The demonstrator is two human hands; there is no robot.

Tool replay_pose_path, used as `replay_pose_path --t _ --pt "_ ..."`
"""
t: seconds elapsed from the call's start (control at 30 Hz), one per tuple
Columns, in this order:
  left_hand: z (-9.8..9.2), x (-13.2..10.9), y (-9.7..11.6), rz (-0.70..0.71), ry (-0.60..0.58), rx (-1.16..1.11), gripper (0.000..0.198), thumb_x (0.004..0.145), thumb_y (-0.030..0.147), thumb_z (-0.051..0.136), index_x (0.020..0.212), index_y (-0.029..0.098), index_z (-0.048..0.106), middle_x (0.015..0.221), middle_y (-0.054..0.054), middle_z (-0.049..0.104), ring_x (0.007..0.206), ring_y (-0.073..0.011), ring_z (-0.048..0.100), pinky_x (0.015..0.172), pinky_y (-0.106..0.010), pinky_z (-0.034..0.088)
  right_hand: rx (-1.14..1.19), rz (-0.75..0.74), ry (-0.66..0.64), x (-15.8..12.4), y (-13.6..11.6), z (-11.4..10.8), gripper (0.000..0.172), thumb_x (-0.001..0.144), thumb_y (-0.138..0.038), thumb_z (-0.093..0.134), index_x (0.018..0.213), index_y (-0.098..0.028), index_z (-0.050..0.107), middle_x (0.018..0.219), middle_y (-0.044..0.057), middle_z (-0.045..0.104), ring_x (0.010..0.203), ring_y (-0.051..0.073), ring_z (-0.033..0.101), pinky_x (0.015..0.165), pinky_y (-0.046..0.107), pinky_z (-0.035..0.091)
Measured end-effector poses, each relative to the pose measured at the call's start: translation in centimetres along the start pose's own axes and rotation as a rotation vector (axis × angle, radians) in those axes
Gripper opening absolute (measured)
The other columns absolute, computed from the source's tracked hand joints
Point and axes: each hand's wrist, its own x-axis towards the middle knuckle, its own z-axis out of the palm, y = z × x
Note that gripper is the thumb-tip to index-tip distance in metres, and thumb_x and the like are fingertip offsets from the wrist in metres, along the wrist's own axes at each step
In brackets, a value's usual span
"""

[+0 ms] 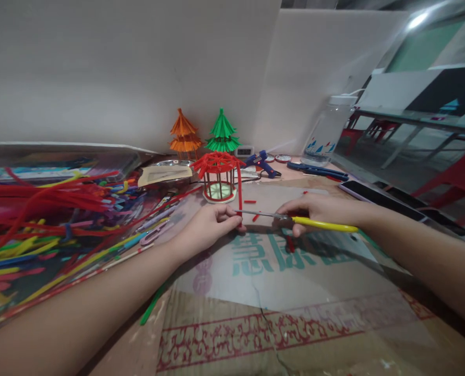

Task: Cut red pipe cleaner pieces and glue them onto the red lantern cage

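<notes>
My left hand pinches the lower end of an upright red pipe cleaner. In my right hand is a pair of yellow-handled scissors, whose metal blades reach left to the pipe cleaner just above my left fingertips. Whether the blades are spread cannot be made out. Just behind stands a small red-roofed pavilion model with brown posts on a round, pale base. Short red cut pieces lie between my hands on the translucent sheet.
An orange tiered model and a green one stand at the back. Many coloured pipe cleaners fill the left side. A blue glue gun, a clear bottle and a phone are on the right.
</notes>
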Motion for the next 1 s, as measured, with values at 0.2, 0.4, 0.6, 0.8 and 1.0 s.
replay_pose_path --t 0.2,0.4,0.6,0.8,1.0 --pt "-0.02 -0.05 0.13 -0.009 0.006 0.012 0.013 0.088 0.027 0.063 0.080 0.016 0.062 0.085 -0.008 0.080 0.080 -0.0163 0.074 0.079 -0.028 0.055 0.001 -0.017 -0.015 0.06 -0.05 -0.01 0.057 0.083 -0.062 0.064 0.120 -0.020 0.071 0.103 0.007 0.074 0.092 0.026 0.066 0.076 0.031 0.045" --pt "-0.08 0.05 -0.04 -0.002 0.013 0.005 0.014 0.087 0.028 0.064 0.079 0.016 0.061 0.083 -0.007 0.080 0.079 -0.0168 0.074 0.079 -0.028 0.054 -0.009 -0.015 0.019 0.21 -0.15 0.22 0.057 0.080 -0.064 0.064 0.114 -0.019 0.073 0.093 0.006 0.075 0.081 0.023 0.065 0.068 0.029 0.044" --pt "-0.12 0.14 -0.18 0.006 0.002 -0.010 0.017 0.086 0.032 0.066 0.079 0.016 0.062 0.084 -0.008 0.079 0.079 -0.0170 0.074 0.080 -0.029 0.055 -0.039 -0.050 0.024 -0.06 0.01 0.17 0.055 0.084 -0.064 0.060 0.114 -0.020 0.072 0.097 0.006 0.074 0.083 0.023 0.065 0.070 0.029 0.042" --pt "-0.11 0.03 -0.08 0.005 -0.005 0.010 0.016 0.086 0.031 0.066 0.080 0.017 0.061 0.085 -0.008 0.080 0.080 -0.0177 0.075 0.082 -0.030 0.055 -0.002 -0.118 -0.022 -0.49 0.26 -0.20 0.050 0.087 -0.062 0.059 0.114 -0.021 0.069 0.100 0.005 0.073 0.086 0.023 0.064 0.072 0.029 0.042" --pt "-0.12 -0.02 -0.03 -0.002 -0.006 0.001 0.015 0.087 0.030 0.064 0.080 0.017 0.061 0.085 -0.008 0.080 0.080 -0.0171 0.075 0.082 -0.030 0.055 0.015 -0.072 -0.002 -0.35 -0.16 -0.06 0.052 0.085 -0.064 0.060 0.113 -0.021 0.071 0.101 0.006 0.073 0.085 0.024 0.064 0.071 0.030 0.042"
